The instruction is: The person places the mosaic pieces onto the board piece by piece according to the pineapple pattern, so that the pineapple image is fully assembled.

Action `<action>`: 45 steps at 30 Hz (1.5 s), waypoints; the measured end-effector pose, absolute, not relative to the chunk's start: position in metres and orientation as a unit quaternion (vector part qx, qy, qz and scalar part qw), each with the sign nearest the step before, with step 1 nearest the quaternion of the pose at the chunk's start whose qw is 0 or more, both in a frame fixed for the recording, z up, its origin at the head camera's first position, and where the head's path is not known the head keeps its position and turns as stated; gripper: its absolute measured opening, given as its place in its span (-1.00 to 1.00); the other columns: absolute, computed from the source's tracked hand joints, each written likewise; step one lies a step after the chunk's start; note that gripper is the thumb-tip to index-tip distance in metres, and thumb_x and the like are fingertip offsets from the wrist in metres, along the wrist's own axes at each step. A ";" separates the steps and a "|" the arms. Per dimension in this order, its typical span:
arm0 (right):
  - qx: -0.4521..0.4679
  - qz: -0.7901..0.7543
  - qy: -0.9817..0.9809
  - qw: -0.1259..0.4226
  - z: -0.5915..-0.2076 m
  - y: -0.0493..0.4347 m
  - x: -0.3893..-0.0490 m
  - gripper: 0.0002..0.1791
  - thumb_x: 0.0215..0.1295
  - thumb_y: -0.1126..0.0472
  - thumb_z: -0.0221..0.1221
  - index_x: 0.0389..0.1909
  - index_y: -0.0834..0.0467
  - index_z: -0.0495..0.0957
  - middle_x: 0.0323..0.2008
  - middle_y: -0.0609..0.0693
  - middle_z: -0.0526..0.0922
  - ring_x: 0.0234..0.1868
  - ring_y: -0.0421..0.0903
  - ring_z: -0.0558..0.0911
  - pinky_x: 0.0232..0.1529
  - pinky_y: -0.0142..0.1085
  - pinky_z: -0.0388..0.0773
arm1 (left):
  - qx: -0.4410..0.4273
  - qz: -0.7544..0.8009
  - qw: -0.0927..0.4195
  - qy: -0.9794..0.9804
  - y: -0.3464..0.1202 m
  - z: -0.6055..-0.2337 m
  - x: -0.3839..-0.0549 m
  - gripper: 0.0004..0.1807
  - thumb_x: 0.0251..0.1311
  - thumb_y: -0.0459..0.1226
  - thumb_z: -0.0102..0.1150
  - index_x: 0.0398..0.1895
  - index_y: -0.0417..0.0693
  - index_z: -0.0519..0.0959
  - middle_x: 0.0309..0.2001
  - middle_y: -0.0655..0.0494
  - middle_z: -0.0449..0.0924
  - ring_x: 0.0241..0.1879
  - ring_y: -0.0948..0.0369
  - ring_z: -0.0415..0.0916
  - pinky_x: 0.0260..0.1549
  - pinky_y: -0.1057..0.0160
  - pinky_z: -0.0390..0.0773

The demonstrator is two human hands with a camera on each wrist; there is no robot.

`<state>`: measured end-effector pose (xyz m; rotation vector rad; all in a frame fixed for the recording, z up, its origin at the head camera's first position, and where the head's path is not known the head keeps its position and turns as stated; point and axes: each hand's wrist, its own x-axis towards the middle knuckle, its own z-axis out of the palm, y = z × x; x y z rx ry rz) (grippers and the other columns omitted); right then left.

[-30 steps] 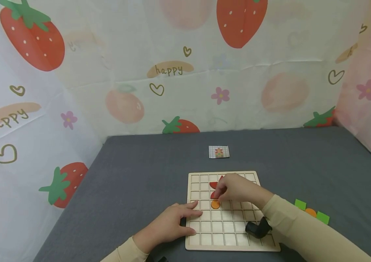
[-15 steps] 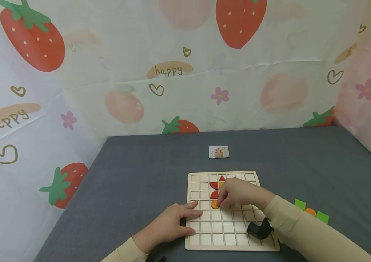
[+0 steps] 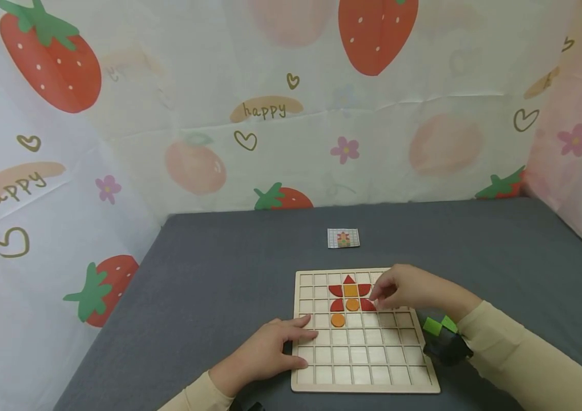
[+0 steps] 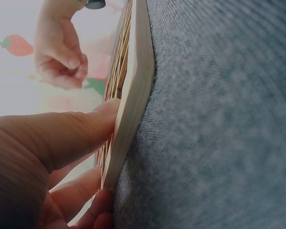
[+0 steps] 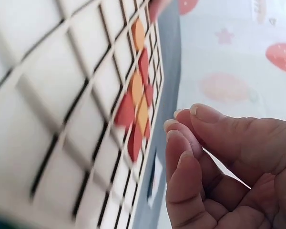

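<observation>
A wooden grid board point(image 3: 378, 374) lies on the table. Red pieces, among them a triangle point(image 3: 348, 279) and quarter-round shapes point(image 3: 337, 305), surround an orange square point(image 3: 351, 290) and an orange disc point(image 3: 352, 305) set in its cells. Another orange disc point(image 3: 338, 320) sits one row nearer, to the left. My left hand point(image 3: 278, 345) rests on the board's left side, thumb point(image 4: 102, 117) against the rim and fingers spread. Over the board's right part hovers my right hand point(image 3: 409, 291), fingertips beside the lower right red piece; in the right wrist view its fingers point(image 5: 183, 186) bend loosely, holding nothing.
Behind the board lies a small printed card point(image 3: 343, 238) with a gridded picture. Green squares point(image 3: 432, 326) show right of the board, partly covered by the black wrist camera point(image 3: 447, 347). A strawberry-print curtain point(image 3: 291, 142) hangs behind the grey tablecloth point(image 3: 219, 268).
My right hand has shifted right, away from the middle pieces, uncovering the orange square, the upper orange disc and the right-hand red pieces. My left hand has stayed in place.
</observation>
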<state>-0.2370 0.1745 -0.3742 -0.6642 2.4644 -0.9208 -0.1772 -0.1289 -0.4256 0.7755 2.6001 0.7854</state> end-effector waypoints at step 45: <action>-0.148 -0.289 0.924 0.204 -0.403 0.278 -0.206 -0.62 -0.19 0.26 0.41 -0.45 0.12 0.36 -0.48 -0.04 0.41 -0.42 -0.08 0.37 -0.41 -0.20 0.29 | 0.284 0.277 0.149 0.906 -0.131 -0.424 -0.177 -0.45 -0.06 -0.11 0.34 0.11 0.26 0.51 0.29 0.23 0.26 0.17 0.16 0.30 -0.02 0.23 0.31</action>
